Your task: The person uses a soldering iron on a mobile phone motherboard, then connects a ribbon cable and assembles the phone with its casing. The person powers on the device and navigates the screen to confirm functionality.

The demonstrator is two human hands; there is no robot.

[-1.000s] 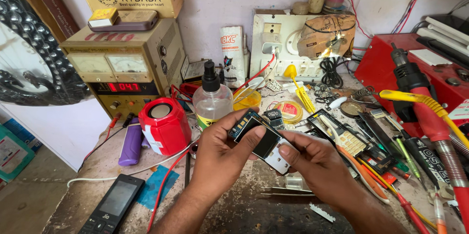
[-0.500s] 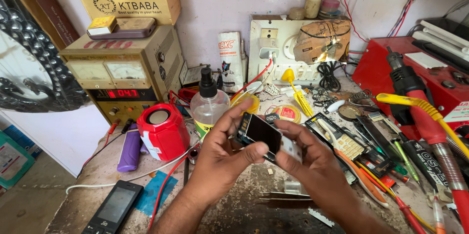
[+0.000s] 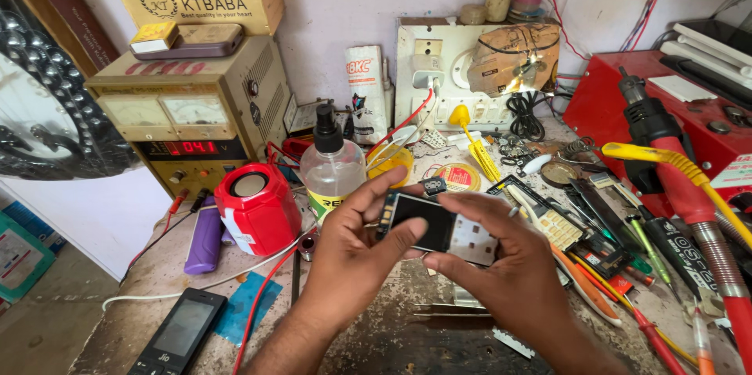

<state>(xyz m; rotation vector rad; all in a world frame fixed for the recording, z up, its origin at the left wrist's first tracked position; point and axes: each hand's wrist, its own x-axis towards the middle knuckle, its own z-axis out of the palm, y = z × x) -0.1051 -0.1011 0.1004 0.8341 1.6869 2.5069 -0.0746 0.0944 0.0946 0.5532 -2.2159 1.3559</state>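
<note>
My left hand (image 3: 352, 254) and right hand (image 3: 513, 281) both grip the bare phone board (image 3: 437, 230) above the worktop (image 3: 392, 336). A red speaker (image 3: 257, 209) crowds nine o'clock, a spray bottle (image 3: 332, 165) eleven; open room lies at six.

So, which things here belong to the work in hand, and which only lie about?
In the work:
- left hand
- right hand
- opened phone board with dark screen, held by both

Lying about:
- red speaker
- spray bottle
- black keypad phone
- purple lighter
- tweezers
</note>
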